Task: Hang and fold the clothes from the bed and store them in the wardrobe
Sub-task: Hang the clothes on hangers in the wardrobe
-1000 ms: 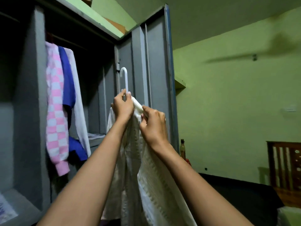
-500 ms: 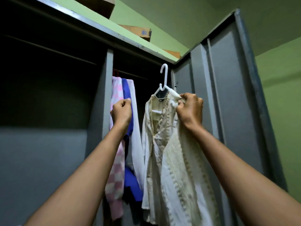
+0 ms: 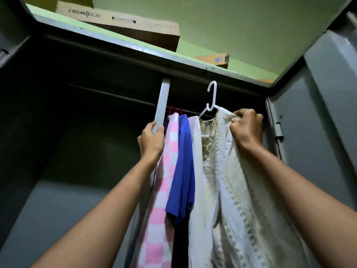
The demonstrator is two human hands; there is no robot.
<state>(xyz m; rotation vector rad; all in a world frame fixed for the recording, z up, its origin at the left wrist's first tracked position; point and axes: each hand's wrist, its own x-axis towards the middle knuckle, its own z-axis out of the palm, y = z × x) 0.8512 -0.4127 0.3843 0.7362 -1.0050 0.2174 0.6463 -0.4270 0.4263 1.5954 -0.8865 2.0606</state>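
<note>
Now that your left hand (image 3: pixel 151 142) has let go of the hanger (image 3: pixel 212 94) and curled round the edge of the grey divider post (image 3: pixel 164 97), the whole load rests with your right hand (image 3: pixel 246 126). That hand is clenched on the right shoulder of the cream garment (image 3: pixel 241 190), pinching the cloth against the hanger arm beneath it. A second ago both hands worked at the hanger neck out by the door. Since then the garment has come left and farther in, up to the mouth of the right compartment of the wardrobe (image 3: pixel 77 180).

I judge that dressing the hanger is done and only the hooking remains.

The hook stands upright, its open side facing left. Its tip shows higher in the view than the rail (image 3: pixel 191 111), which is nearly lost in the dark beside the red hooks (image 3: pixel 175 109). Whether the hook is already past the rail in depth cannot be told.

The garment's long axis runs straight down from the hanger toward you. The hanger's arms spread left to right, broadside to you, while the pink checked top (image 3: pixel 170 171), the blue top (image 3: pixel 183 161) and the white ribbed piece (image 3: pixel 197 151) just left of it hang edge-on. You will probably need to turn the hanger to match them.
</note>
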